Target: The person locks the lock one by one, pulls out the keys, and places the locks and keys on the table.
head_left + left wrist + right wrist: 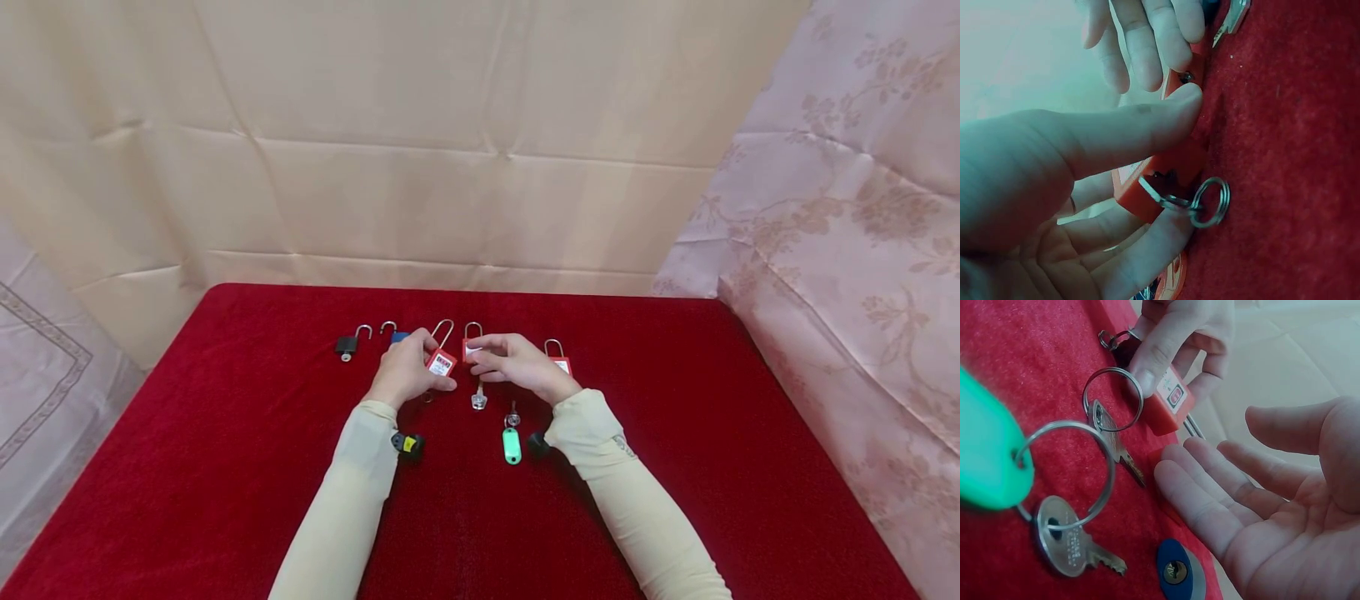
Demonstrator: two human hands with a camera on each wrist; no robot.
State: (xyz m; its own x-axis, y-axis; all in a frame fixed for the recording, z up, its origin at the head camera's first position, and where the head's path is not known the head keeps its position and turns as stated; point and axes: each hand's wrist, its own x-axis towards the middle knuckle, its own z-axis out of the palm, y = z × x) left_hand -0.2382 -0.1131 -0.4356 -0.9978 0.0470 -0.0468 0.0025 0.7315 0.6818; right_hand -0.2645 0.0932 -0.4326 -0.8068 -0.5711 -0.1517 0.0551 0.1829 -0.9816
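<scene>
My left hand [407, 367] holds a red padlock [442, 363] with a white label, its long shackle pointing away from me. In the left wrist view, a key [1159, 190] with a split ring [1211, 203] sticks out of that padlock's bottom end. My right hand [517, 364] reaches over a second red padlock [468, 348] lying on the cloth. Its fingers are extended and loose, with nothing gripped; whether the fingertips touch this padlock I cannot tell. In front of it lies a loose key [478, 401] on a ring [1113, 399].
A black padlock [347, 345] and a partly covered blue one [400, 337] lie left, shackles open. Behind my right wrist is another red padlock [562, 364]. Nearer me lies a key [513, 417] with a green tag [512, 447]. Another blue padlock [1175, 570] shows in the right wrist view.
</scene>
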